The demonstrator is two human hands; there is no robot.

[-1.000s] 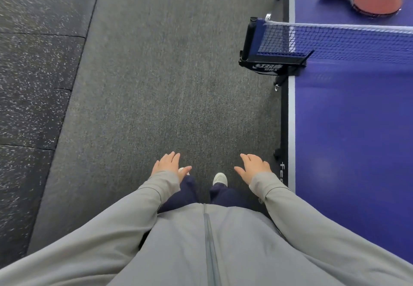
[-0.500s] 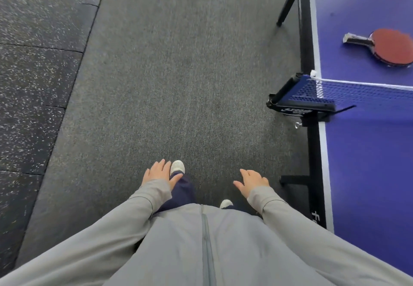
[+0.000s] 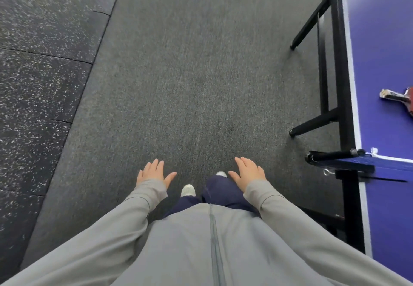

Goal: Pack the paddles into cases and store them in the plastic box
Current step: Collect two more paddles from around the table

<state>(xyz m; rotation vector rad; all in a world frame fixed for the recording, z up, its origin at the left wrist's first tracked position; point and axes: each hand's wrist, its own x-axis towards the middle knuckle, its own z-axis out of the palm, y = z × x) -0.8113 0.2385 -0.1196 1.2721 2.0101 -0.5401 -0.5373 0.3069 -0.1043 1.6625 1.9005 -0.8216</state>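
Since before, the paddle (image 3: 400, 100) sits lower at the view's right edge, half cut off on the blue tabletop (image 3: 380, 51), well apart from my left hand (image 3: 153, 173) and right hand (image 3: 249, 173), fingers (image 3: 241, 163) spread, holding nothing.

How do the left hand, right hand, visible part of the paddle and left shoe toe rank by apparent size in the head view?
1. left hand and right hand: look alike, not ranked apart.
2. paddle, cropped by the frame edge and farther away.
3. left shoe toe, smallest.
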